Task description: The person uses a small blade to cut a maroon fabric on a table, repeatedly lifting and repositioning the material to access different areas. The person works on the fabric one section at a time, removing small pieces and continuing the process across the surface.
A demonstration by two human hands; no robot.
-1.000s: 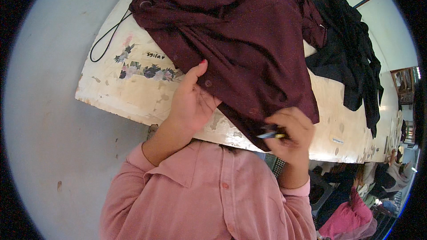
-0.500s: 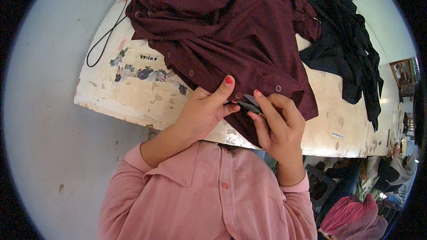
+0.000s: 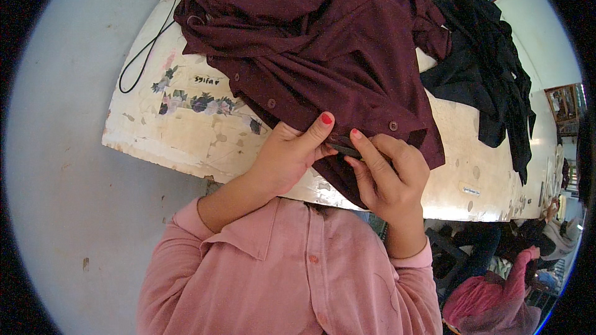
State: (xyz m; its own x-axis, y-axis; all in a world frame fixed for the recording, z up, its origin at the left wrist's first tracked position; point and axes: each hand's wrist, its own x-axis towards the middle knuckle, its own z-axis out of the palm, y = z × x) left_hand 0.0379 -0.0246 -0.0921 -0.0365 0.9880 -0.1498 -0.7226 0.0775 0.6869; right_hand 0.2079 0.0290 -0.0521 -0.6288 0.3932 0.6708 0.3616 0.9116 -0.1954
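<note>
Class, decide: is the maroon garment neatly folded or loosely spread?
Loosely spread: the maroon garment lies rumpled across the table, with irregular creases.

Your hands (image 3: 282,158): two
Maroon garment (image 3: 347,56) before you: one
Buttons (image 3: 271,103) on it you see clearly: three
Bladed tool (image 3: 342,147) you hold: one
Desk (image 3: 180,139): one
Black cord loop (image 3: 126,91): one

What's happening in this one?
A person in a pink shirt is working on a maroon garment that lies on a worn, pale table. The left hand grips the garment near its edge, while the right hand holds a small dark tool, partly hidden, against the cloth between both hands. Black fabric lies to the right.
</note>
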